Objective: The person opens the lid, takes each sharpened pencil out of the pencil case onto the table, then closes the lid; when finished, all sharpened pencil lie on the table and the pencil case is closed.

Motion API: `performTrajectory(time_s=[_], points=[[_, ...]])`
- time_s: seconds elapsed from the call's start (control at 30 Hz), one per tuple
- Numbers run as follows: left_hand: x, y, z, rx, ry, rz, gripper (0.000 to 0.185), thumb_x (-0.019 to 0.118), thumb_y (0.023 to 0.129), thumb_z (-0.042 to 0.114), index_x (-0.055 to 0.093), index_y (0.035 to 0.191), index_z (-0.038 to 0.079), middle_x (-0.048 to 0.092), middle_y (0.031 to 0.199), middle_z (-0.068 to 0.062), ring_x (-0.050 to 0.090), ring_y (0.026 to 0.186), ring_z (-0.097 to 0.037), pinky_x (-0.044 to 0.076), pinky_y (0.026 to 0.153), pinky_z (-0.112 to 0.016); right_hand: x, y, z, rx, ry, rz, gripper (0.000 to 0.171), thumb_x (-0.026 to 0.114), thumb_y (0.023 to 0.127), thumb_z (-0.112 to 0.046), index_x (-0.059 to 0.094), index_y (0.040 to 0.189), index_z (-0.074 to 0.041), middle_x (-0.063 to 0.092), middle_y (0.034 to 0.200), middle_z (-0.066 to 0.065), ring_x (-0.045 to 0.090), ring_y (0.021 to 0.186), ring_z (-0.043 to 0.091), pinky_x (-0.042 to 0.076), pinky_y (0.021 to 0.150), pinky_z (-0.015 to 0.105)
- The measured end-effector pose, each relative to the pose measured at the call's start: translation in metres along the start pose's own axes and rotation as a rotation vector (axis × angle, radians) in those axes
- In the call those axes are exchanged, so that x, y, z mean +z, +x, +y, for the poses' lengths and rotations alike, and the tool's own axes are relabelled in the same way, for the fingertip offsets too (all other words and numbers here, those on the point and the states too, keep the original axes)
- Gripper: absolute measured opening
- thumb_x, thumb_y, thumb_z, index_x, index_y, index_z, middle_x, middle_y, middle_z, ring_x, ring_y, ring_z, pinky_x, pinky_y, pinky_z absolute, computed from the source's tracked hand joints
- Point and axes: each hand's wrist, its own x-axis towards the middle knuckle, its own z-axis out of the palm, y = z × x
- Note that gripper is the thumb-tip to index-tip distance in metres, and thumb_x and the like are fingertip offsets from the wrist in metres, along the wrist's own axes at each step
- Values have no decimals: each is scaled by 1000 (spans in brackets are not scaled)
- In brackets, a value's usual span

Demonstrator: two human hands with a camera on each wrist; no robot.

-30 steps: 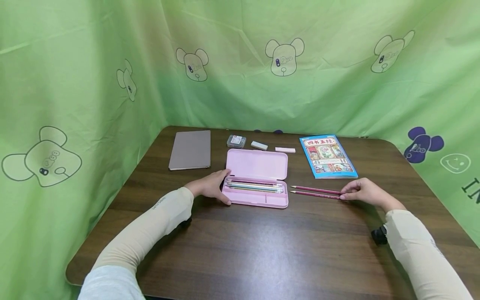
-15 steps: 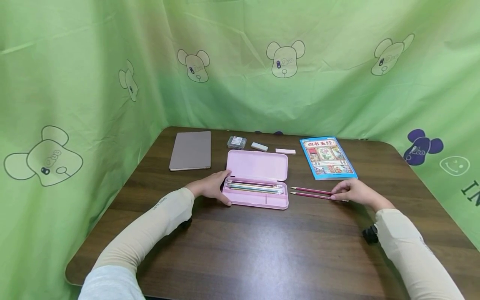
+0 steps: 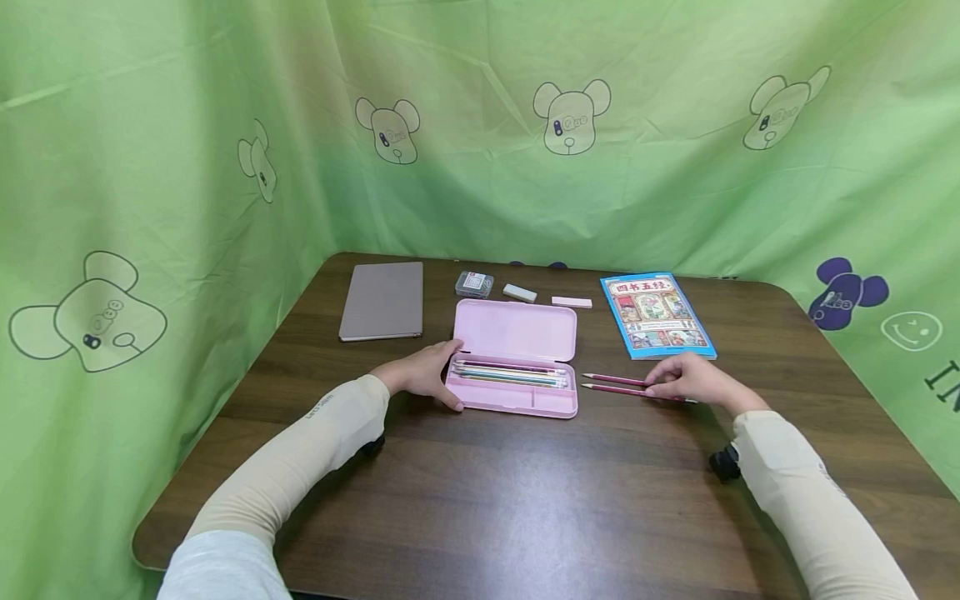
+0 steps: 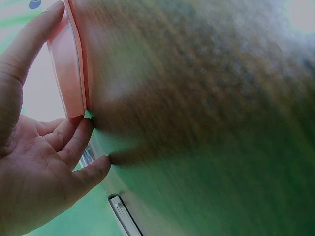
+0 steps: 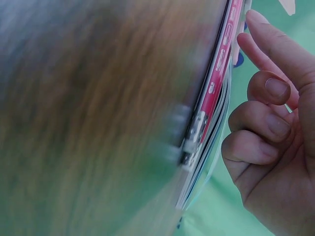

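Table (image 3: pixel 525 500) is dark wood-grain laminate with rounded corners, walled on three sides by green cloth (image 3: pixel 150 167) printed with bear heads. From my feed: left hand (image 3: pixel 423 375) rests against the left end of the open pink pencil case (image 3: pixel 514 358), fingers straight along its edge, thumb at the lid corner. The case sits mid-table, lid flat behind the tray, a row of pencils inside. Right hand (image 3: pixel 686 379) lies over the back ends of two red pencils (image 3: pixel 615 385), which lie side by side on the table just right of the case, tips toward it. I can't tell whether the fingers pinch them or only rest on top. Far edge holds a grey notebook (image 3: pixel 382 300), a small box (image 3: pixel 474 284), two erasers (image 3: pixel 519 292) and a blue book (image 3: pixel 656 313). Both wrist views are blurred.
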Motion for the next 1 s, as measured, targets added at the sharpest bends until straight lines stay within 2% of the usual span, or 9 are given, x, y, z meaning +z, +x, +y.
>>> performTrajectory(time_s=[0.5,0.73,1.0], points=[[-1,1,0,-5,7,-2,112,80,68,42,11,147,5,19,152,-17,20,140,-29,21,113,-44,7,15,-12,0,-25,-16,24,73,79,-25,71,94,-6,49,58,-4,39,51,4,34,48,20],[0,1,0,-4,6,-2,111,80,68,41,11,147,5,19,152,-18,20,140,-29,22,113,-44,13,23,-18,-14,-13,-32,23,72,80,-24,71,94,-6,60,63,-2,42,53,4,36,51,20],[0,1,-2,-5,3,-4,112,80,67,42,11,147,4,19,152,-18,21,139,-30,21,113,-44,16,33,-31,-21,-23,-37,21,73,79,-25,71,92,-9,50,59,-3,40,54,7,34,52,23]])
